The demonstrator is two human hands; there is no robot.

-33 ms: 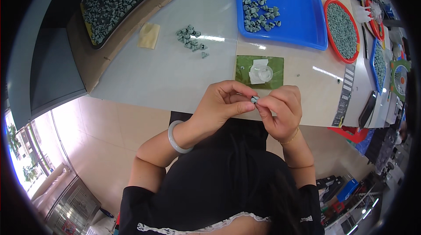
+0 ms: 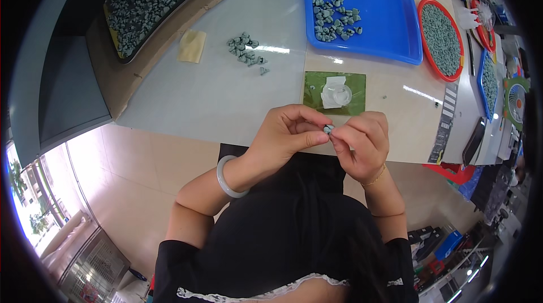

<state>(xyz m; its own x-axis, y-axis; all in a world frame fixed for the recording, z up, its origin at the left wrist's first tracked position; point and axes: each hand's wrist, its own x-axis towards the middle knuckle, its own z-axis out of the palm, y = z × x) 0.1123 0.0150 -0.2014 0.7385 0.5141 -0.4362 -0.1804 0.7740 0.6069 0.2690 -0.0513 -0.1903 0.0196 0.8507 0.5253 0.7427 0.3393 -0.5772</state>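
Note:
Between my two hands is a small grey-green piece (image 2: 328, 129) with a dark spot, too small to make out fully. My left hand (image 2: 285, 136) pinches it between thumb and forefinger. From the other side, the thumb and forefinger of my right hand (image 2: 365, 142) close on the same piece, partly covering it. Just beyond my fingers lies a green mat (image 2: 312, 98), bearing a small clear round dish (image 2: 341, 95) and a scrap of white paper (image 2: 329, 99). Similar grey-green pieces (image 2: 243, 48) lie loose on the table, farther off to the left.
A blue tray (image 2: 390, 26) holds several similar pieces at the far side. Right of it stands a red-rimmed round basket (image 2: 421, 26) filled with tiny green bits. A yellowish pad (image 2: 192, 46) and a dark tray (image 2: 123, 57) full of pieces are at left.

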